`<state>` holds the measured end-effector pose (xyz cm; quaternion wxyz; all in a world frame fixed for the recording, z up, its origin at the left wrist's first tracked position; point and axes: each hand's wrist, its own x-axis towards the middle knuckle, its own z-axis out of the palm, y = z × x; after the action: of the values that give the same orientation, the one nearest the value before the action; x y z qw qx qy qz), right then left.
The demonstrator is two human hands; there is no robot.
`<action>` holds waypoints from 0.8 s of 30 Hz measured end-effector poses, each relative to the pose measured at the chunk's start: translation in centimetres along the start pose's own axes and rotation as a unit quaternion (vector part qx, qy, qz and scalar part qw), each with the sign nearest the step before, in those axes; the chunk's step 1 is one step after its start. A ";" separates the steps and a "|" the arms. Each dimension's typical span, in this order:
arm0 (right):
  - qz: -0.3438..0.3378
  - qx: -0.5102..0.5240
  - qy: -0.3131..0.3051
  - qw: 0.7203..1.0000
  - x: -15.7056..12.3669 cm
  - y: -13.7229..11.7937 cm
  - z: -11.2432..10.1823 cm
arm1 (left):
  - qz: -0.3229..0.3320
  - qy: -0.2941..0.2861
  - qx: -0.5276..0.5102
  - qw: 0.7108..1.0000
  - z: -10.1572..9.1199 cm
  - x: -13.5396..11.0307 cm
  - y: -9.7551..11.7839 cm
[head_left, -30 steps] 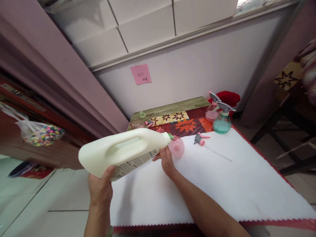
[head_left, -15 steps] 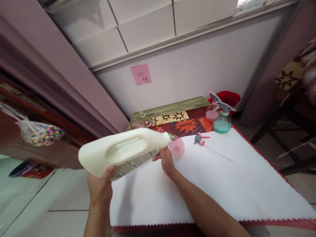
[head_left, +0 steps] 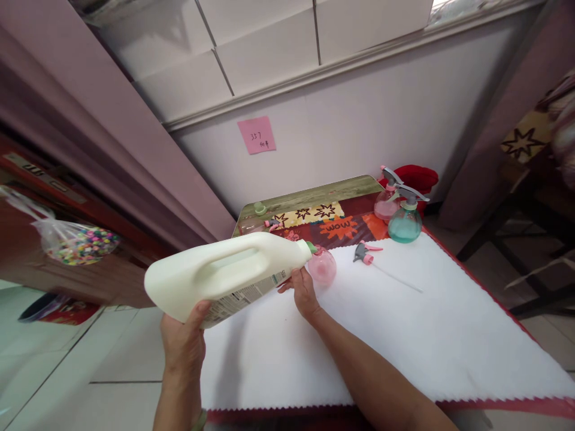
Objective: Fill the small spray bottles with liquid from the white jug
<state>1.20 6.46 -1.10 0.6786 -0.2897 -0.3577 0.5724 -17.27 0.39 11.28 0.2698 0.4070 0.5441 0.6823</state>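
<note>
A large pale detergent jug (head_left: 179,275) is tipped on its side, its green spout at the mouth of a round pink spray bottle (head_left: 322,268) on the white cloth. My left hand (head_left: 185,338) grips the jug near its base, thumb on the label side. My right hand (head_left: 305,293) supports the jug under its neck, fingers curled beneath it and partly hidden. To the right of the pink bottle lies a grey and pink spray head (head_left: 365,254) with its thin tube. Whether liquid is flowing cannot be made out.
At the table's back right stand a green spray bottle (head_left: 405,226) and a pink-filled spray bottle (head_left: 386,205). A clear bottle with a pink and grey sprayer (head_left: 252,225) lies back left, near a green cap (head_left: 260,208). A bag of colourful beads (head_left: 83,242) hangs at left.
Almost nothing differs. The jug and both hands hold nearly the same position, with only a very slight shift of the whole view.
</note>
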 end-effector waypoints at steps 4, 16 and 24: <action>0.001 0.004 0.000 1.000 0.0 0.0 0.0 | 0.011 0.001 0.004 1.000 0.1 0.0 0.2; 0.006 0.001 0.000 1.000 0.0 -0.1 0.1 | 0.007 -0.011 -0.005 1.000 0.2 0.0 0.2; 0.003 -0.001 0.000 1.000 0.0 -0.2 0.1 | 0.011 -0.003 0.000 1.000 0.0 0.0 0.1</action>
<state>1.26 6.46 -0.88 0.6769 -0.2911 -0.3573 0.5740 -17.26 0.40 11.37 0.2642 0.4148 0.5386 0.6842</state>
